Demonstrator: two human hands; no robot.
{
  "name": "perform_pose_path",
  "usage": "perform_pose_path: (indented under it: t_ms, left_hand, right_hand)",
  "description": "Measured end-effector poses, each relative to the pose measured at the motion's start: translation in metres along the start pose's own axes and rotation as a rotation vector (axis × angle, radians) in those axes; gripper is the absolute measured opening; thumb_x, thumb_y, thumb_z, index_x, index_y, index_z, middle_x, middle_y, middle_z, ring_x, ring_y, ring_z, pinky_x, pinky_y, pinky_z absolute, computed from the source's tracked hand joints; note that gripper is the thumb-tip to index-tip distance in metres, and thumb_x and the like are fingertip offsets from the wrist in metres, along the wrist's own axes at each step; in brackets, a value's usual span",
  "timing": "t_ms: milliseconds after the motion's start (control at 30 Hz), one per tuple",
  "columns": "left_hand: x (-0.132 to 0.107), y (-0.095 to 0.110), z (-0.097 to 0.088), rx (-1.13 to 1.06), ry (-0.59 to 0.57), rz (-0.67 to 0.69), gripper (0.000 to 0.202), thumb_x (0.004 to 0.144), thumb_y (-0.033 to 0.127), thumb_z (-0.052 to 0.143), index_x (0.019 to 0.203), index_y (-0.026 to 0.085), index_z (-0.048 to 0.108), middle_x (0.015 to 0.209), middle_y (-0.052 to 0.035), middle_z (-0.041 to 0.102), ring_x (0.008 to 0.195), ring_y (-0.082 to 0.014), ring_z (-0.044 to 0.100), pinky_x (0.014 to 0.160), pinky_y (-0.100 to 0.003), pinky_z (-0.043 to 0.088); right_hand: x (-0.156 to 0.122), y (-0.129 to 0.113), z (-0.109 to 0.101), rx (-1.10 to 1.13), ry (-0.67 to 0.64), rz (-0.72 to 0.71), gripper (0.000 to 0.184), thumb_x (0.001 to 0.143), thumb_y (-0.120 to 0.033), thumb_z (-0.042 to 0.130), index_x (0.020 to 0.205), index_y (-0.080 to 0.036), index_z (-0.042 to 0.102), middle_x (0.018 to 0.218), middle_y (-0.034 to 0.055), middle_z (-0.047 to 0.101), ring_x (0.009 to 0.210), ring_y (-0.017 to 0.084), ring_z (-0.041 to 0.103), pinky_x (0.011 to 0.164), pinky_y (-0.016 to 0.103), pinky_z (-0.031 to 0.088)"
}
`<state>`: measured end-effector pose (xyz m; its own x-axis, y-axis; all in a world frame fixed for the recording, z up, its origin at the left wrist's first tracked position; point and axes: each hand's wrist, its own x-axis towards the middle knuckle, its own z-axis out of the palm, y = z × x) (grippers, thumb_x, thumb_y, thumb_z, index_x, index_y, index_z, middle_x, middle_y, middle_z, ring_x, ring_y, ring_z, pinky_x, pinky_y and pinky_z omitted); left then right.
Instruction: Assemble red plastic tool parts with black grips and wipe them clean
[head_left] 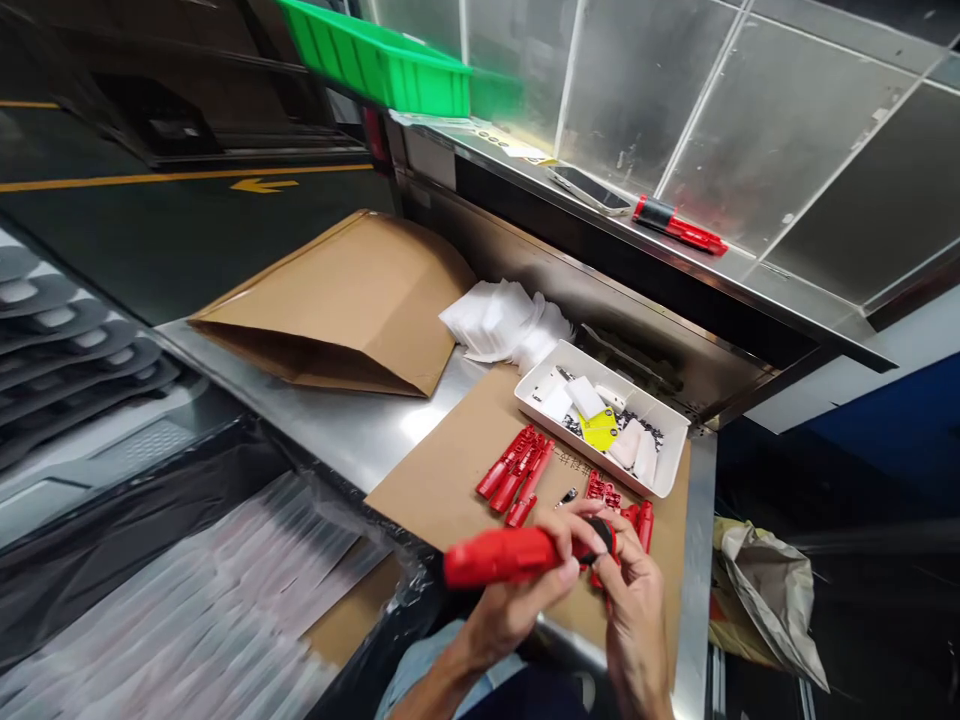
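A red-and-black cylindrical tool point(501, 556) is held above the front edge of the cardboard sheet, its exact kind unclear. My left hand point(532, 592) is closed around the tool's red body, near the black part. At the black end, the fingers of my right hand point(634, 585) are closed on it and hide some of the detail. Just beyond lie several red plastic pieces point(517, 470), side by side on the cardboard sheet point(442, 470). More red parts point(602, 490) sit behind my right hand, partly covered. A small metal piece point(568, 497) rests between the two groups.
A white tray point(667, 487) holds small dark parts, white pieces and a yellow card. Beside it are white foam sheets point(491, 318) and an open cardboard box point(337, 300). The shelf carries a phone point(592, 190), another red-and-black tool point(679, 228) and a green bin point(390, 65). Plastic-wrapped items point(217, 590) fill the lower left.
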<state>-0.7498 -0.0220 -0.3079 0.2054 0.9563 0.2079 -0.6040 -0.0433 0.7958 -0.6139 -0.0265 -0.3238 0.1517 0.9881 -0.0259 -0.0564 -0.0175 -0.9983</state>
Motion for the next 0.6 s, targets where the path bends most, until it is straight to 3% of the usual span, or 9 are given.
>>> perform_pose_path:
  t_ms: [67, 133, 267, 400, 500, 600]
  left_hand:
    - [-0.002, 0.001, 0.0, 0.181, -0.125, 0.053, 0.009, 0.088, 0.017, 0.06, 0.089, 0.026, 0.061, 0.102, -0.0051, 0.068, 0.133, -0.0276, 0.042, 0.113, -0.053, 0.025]
    - [0.002, 0.001, 0.001, 0.181, -0.156, 0.072, 0.011, 0.087, 0.015, 0.06, 0.091, 0.026, 0.063, 0.1, -0.0048, 0.069, 0.132, -0.0268, 0.042, 0.114, -0.052, 0.024]
    - [0.021, -0.003, 0.002, -0.237, 0.008, -0.059, 0.008, 0.087, 0.022, 0.063, 0.09, 0.029, 0.064, 0.098, 0.0026, 0.07, 0.126, -0.022, 0.051, 0.118, -0.047, 0.02]
    - [0.038, -0.005, -0.006, -0.626, 0.084, -0.277, 0.007, 0.087, 0.024, 0.063, 0.083, 0.027, 0.067, 0.098, 0.0054, 0.073, 0.116, -0.0184, 0.061, 0.114, -0.038, 0.033]
    - [0.046, -0.006, -0.011, -0.684, 0.056, -0.34, 0.014, 0.088, 0.023, 0.062, 0.077, 0.025, 0.07, 0.095, 0.0029, 0.075, 0.112, -0.0182, 0.064, 0.107, -0.033, 0.041]
    - [0.051, -0.007, -0.011, -0.764, 0.033, -0.385, 0.015, 0.088, 0.019, 0.06, 0.08, 0.024, 0.072, 0.094, 0.0011, 0.076, 0.112, -0.0193, 0.064, 0.104, -0.032, 0.045]
  right_hand:
    - [0.0, 0.002, -0.002, 0.045, -0.046, 0.028, 0.03, 0.077, -0.048, 0.072, 0.092, -0.022, 0.076, 0.11, 0.0088, 0.066, 0.104, 0.026, 0.061, 0.088, 0.036, 0.049]
    - [0.0, 0.0, -0.005, 0.072, -0.064, 0.053, 0.032, 0.077, -0.048, 0.071, 0.095, -0.022, 0.076, 0.11, 0.0087, 0.066, 0.107, 0.026, 0.059, 0.091, 0.036, 0.049]
    - [-0.006, -0.012, -0.01, 0.109, -0.09, 0.055, 0.034, 0.081, -0.045, 0.069, 0.107, -0.023, 0.071, 0.129, 0.0094, 0.06, 0.113, 0.026, 0.058, 0.094, 0.036, 0.048]
    - [-0.01, -0.019, -0.019, 0.005, 0.071, -0.003, 0.023, 0.079, -0.044, 0.072, 0.085, -0.021, 0.069, 0.133, 0.01, 0.058, 0.11, 0.027, 0.061, 0.09, 0.036, 0.051]
    - [-0.011, -0.021, -0.022, -0.154, 0.194, -0.06, 0.028, 0.081, -0.046, 0.069, 0.072, -0.02, 0.069, 0.124, 0.012, 0.062, 0.11, 0.029, 0.061, 0.09, 0.04, 0.05]
    - [-0.01, -0.025, -0.015, -0.225, 0.249, -0.119, 0.026, 0.087, -0.046, 0.062, 0.084, -0.023, 0.074, 0.129, 0.0111, 0.058, 0.122, 0.03, 0.053, 0.1, 0.045, 0.044]
